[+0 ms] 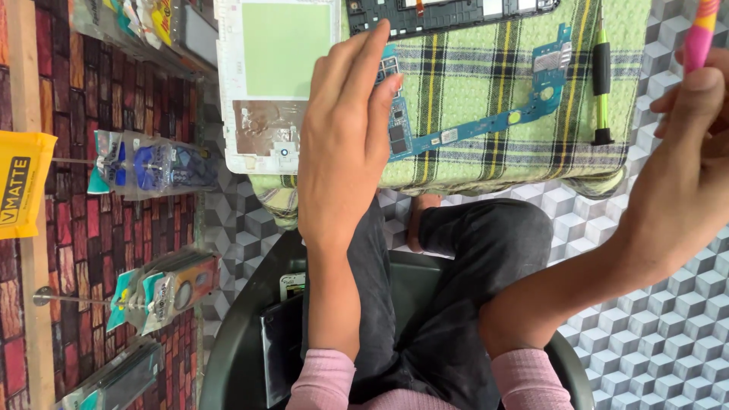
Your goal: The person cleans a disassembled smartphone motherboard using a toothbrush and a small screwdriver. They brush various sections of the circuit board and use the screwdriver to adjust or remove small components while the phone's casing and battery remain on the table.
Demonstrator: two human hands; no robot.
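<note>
Blue circuit board [486, 125] under left hand [345, 144] fingertips, fingers extended; right hand [691, 167] grips pink tool [700, 34].

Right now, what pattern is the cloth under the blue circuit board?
Green-and-yellow plaid cloth with dark stripes, shown in the head view.

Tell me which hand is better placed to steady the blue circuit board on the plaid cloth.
Probably the left. The left hand is already over one end of the blue circuit board, fingers extended. The right hand is off to the side, gripping a pink tool.
</note>
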